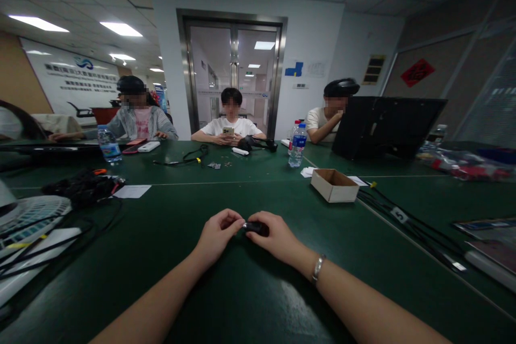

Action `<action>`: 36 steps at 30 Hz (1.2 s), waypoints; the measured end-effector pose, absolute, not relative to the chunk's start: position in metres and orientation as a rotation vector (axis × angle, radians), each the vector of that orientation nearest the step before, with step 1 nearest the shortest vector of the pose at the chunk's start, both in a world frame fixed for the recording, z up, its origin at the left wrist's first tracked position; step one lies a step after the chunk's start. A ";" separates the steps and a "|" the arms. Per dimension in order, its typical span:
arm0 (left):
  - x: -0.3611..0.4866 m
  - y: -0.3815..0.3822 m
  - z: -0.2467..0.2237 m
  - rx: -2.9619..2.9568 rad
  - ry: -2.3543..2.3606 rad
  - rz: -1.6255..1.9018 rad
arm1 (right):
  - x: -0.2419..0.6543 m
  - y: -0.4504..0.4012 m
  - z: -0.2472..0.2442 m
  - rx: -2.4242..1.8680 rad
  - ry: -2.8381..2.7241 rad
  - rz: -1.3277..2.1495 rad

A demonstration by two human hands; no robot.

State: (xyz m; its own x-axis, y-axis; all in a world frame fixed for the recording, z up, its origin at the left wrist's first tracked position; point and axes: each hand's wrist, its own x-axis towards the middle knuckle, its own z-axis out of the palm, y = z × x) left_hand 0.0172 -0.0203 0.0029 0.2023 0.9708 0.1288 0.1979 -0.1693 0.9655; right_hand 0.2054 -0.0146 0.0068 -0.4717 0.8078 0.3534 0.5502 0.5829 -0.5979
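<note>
Just above the green table (193, 301), in the middle of the view, my right hand (274, 234) is closed round a small black cylindrical object (255, 227) with a shiny metal tip pointing left. My left hand (217, 234) meets it from the left, thumb and forefinger pinched together at the metal tip. Whether those fingertips hold a small part of their own is too small to make out. A silvery band (318, 269) circles my right wrist.
An open cardboard box (334, 188) stands right of centre, cables (407, 226) beyond it. At left lie a white fan (36, 215), dark cables (83, 185) and paper (133, 191). Bottles (298, 145), a monitor (382, 126) and three seated people are across the table.
</note>
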 end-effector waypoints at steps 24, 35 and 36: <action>0.018 -0.019 0.005 1.484 1.048 1.102 | 0.206 -0.014 0.006 -1.069 -2.190 0.535; 0.015 -0.022 0.007 1.349 0.991 1.106 | 0.206 -0.013 0.005 -1.083 -2.172 0.568; 0.015 -0.021 0.005 1.344 0.982 1.113 | 0.206 -0.013 0.005 -1.085 -2.170 0.570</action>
State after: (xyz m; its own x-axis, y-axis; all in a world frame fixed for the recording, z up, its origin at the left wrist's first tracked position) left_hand 0.0149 -0.0209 0.0052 0.2204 0.9718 0.0840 -0.0379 -0.0775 0.9963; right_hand 0.2061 -0.0128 0.0054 -0.4560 0.8194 0.3474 0.5428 0.5654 -0.6211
